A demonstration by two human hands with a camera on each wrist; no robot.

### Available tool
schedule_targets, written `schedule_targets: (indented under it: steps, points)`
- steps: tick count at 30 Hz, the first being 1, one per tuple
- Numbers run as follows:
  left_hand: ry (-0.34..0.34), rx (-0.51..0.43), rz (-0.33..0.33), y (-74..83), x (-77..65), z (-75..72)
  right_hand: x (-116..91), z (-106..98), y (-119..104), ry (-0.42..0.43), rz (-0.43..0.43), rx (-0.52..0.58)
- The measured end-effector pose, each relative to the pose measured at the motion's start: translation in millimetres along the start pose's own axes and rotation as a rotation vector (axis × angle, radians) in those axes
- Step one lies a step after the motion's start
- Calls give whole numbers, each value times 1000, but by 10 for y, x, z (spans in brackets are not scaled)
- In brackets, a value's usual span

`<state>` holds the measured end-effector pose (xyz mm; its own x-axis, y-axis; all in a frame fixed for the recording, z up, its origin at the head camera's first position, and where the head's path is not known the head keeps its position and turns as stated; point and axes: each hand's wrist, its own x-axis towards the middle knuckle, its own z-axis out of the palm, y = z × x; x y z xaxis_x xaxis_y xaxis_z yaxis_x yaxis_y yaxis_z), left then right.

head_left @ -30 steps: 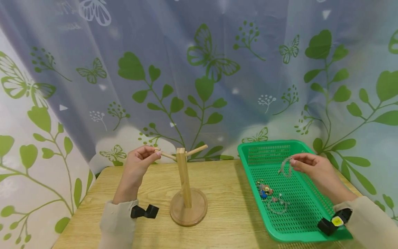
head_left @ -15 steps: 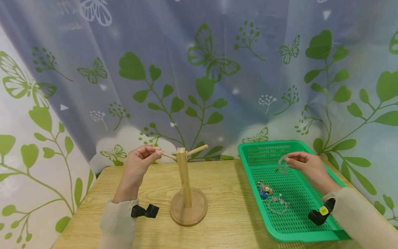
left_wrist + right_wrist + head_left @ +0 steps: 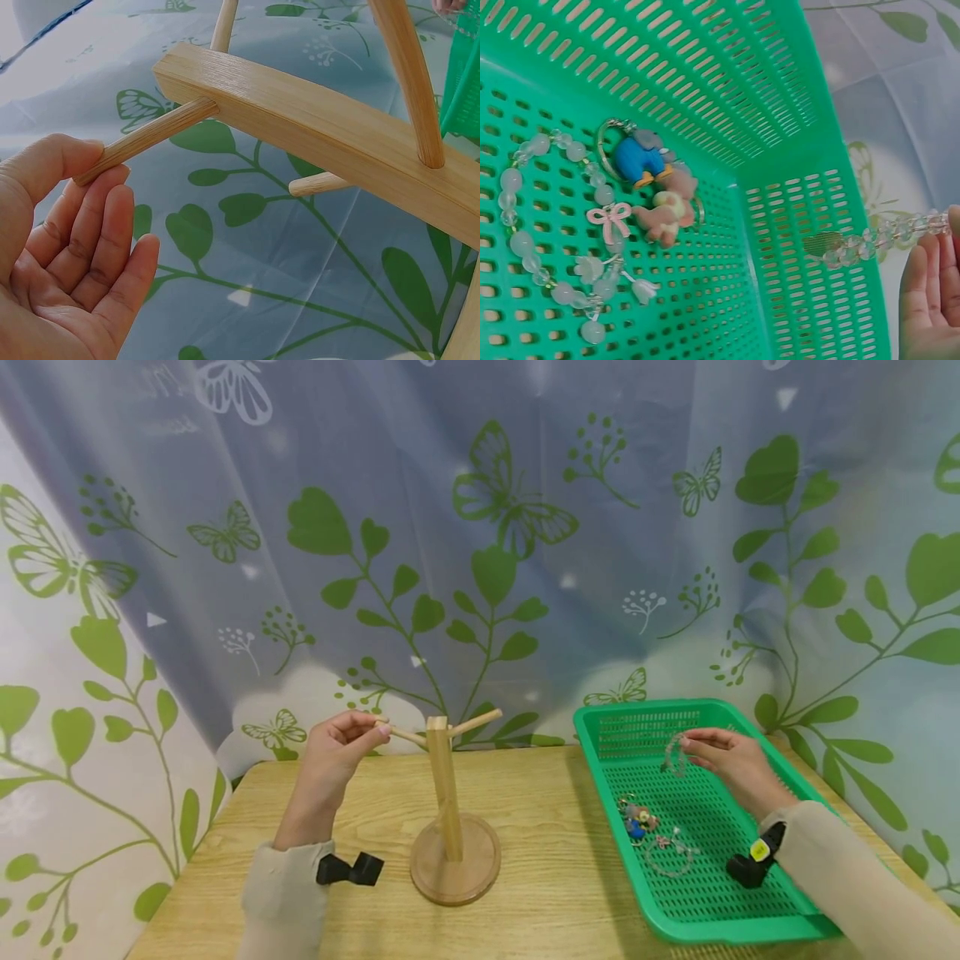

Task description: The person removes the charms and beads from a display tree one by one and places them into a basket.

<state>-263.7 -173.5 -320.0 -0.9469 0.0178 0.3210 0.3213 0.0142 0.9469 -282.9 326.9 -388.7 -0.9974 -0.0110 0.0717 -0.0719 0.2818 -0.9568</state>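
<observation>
In the head view, my left hand pinches the tip of one peg of a wooden stand between thumb and fingers. The stand rises from a round base, with pegs jutting from its post. On the right, my right hand pinches a clear beaded bracelet, which hangs above the green basket. A second beaded bracelet with a pink bow and white flower charms lies on the basket floor. Near it are keychains with small animal figures, one in blue.
The wooden table carries the stand left of the basket. A printed curtain with green leaves and butterflies hangs right behind the table. The basket's raised rim stands between the stand and my right hand.
My right hand has moved a little to the left with the clear bracelet, still over the basket. My left hand stays on the peg, and the stand has not moved.
</observation>
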Motion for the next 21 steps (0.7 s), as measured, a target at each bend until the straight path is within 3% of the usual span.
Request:
schedule_targets:
  steps: [11, 21]
  points:
    - [-3, -11, 6, -3, 11, 6, 194, -28, 300, -29, -2, 112]
    - [0, -12, 12, -13, 20, 5, 199, -95, 415, -144, 82, -65]
